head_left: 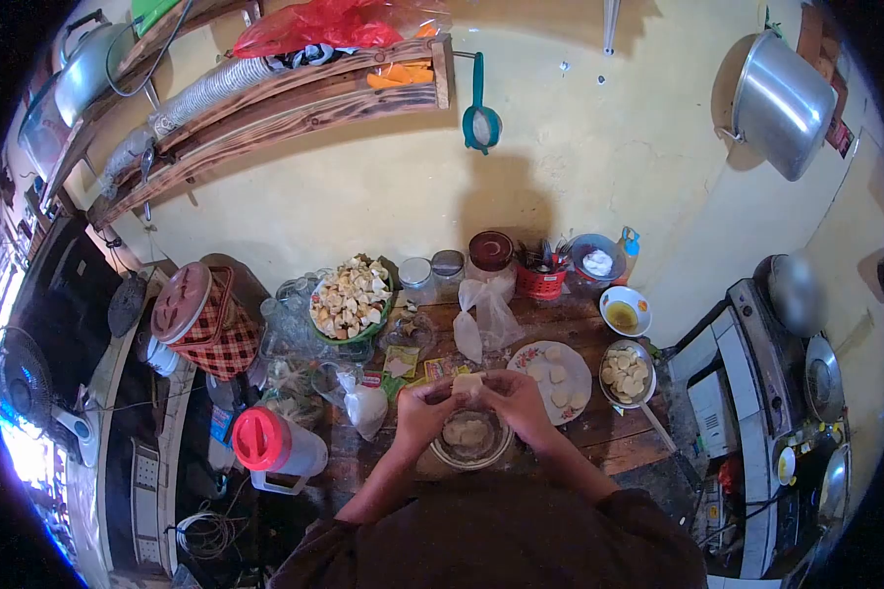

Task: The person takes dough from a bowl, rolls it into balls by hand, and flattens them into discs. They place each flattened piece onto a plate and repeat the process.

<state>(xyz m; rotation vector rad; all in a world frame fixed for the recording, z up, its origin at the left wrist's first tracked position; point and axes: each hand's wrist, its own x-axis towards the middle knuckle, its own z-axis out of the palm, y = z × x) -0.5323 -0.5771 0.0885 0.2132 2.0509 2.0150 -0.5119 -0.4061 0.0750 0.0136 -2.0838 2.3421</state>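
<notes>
My left hand and my right hand are closed together on a small piece of pale dough, pinching it from both sides. Right below them stands a bowl with a larger lump of dough in it. To the right of my right hand is a plate with a floral rim, bearing several flat pale dough pieces. Further right, a long-handled pan contains several more round pale pieces. My fingers partly cover the held piece.
Bags of white powder and small packets lie left of the bowl. Behind are a green basin of cut pieces, jars, a red cutlery basket and a bowl of yellow liquid. A red-lidded pitcher stands front left.
</notes>
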